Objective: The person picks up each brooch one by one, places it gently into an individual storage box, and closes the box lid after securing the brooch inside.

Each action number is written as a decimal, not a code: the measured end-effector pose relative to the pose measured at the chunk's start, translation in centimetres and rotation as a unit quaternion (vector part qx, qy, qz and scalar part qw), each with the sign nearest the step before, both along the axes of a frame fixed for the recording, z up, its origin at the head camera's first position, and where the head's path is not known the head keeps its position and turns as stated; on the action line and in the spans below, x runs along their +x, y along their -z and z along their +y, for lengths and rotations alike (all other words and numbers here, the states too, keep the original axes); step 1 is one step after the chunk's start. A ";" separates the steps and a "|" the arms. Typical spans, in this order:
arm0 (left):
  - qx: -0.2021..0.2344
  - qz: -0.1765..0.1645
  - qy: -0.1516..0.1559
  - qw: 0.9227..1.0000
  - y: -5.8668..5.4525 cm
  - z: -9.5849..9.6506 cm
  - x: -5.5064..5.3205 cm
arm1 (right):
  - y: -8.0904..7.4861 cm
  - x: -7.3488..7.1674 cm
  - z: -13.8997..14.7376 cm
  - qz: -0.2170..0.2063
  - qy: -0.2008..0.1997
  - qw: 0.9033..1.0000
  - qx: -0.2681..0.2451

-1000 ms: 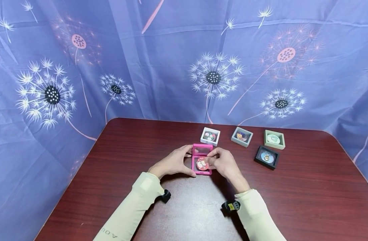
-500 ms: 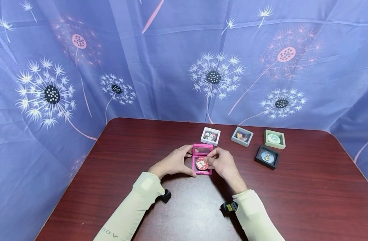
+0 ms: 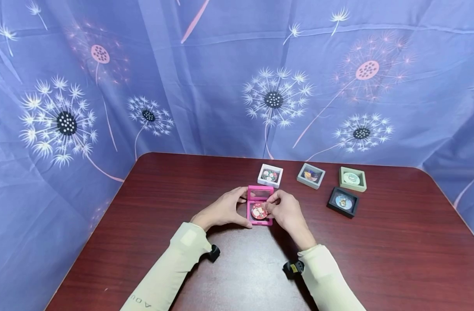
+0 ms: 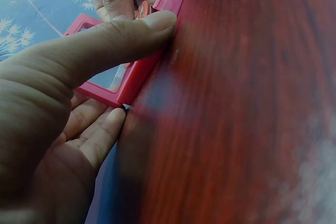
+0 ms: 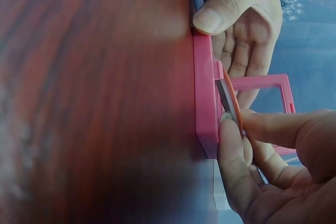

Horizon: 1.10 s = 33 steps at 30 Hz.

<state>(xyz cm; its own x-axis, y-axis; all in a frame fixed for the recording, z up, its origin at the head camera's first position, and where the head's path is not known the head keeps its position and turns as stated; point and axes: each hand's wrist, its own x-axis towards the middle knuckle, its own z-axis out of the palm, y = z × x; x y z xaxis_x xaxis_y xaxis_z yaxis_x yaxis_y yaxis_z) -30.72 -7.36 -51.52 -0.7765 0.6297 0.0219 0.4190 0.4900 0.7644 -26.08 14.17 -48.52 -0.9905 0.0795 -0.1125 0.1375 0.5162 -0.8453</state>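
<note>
A pink hinged display case (image 3: 249,216) stands on the table in the head view, its windowed lid (image 3: 260,193) raised at the back. My left hand (image 3: 223,210) grips the case's left side, with the thumb at the front corner and the fingers at the back. Between thumb and fingers, my right hand (image 3: 290,214) pinches a red round badge (image 3: 258,211) with a printed picture. The right wrist view shows the badge (image 5: 234,98) edge-on and tilted over the case's base (image 5: 205,93). Fingers hide its right edge in the head view.
Behind the pink case sits a white case (image 3: 270,175) with a round badge inside. Grey (image 3: 311,176), green (image 3: 352,179) and black (image 3: 343,201) cases stand to the right on the dark red table (image 3: 175,181). A blue dandelion cloth (image 3: 213,86) hangs behind.
The badge has shifted slightly left over the case's base, and my right hand and wrist have moved a little left with it. My left hand keeps its grip on the case.
</note>
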 end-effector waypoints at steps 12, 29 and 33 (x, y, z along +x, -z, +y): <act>-0.004 -0.002 -0.001 1.000 -0.1 0.1 0.0 | -0.2 0.1 0.0 0.008 0.002 0.999 0.038; 0.005 -0.006 -0.003 1.000 0.0 0.1 -0.1 | -0.4 0.1 0.0 0.006 -0.001 0.998 0.069; 0.006 -0.008 -0.004 1.000 0.0 0.1 -0.1 | -0.5 0.2 0.1 0.012 -0.003 0.997 0.079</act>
